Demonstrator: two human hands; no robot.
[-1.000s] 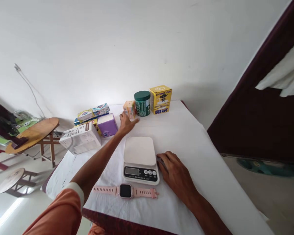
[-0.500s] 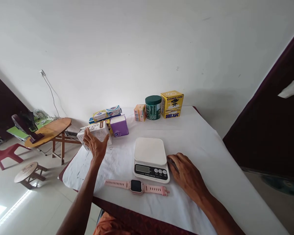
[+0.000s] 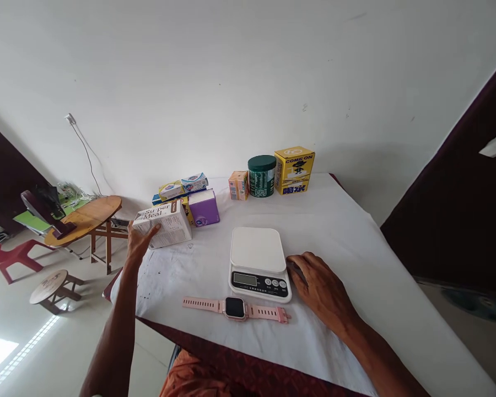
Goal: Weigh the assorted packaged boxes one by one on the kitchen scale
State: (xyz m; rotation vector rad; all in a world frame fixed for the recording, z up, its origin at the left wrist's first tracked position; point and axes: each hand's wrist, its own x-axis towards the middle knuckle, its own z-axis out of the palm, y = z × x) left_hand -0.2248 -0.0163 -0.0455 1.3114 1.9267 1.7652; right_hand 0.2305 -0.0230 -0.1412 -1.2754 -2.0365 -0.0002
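Note:
My left hand (image 3: 141,238) grips the left end of a white "Su-per Meal" box (image 3: 171,229), thumb across the front and the other fingers mostly hidden. Beside the right edge of a white kitchen scale (image 3: 258,251), my right hand (image 3: 320,286) rests on the cloth with curled fingers. Something dark shows between its thumb and index finger, too covered to make out. The scale's platform is bare and its display looks blank. In front of the scale, a pink smartwatch (image 3: 235,309) lies stretched out flat.
Behind the white box stand a purple pack (image 3: 204,209) and small stacked boxes (image 3: 171,190). Along the wall are an orange box (image 3: 238,186), a green-lidded tub (image 3: 262,176) and a yellow box (image 3: 295,171). Left of the table are a stool (image 3: 53,286) and a wooden side table (image 3: 86,220).
My left hand has moved from over the front of the white box to its left end, and now grips it there. My right hand has kept its place beside the scale.

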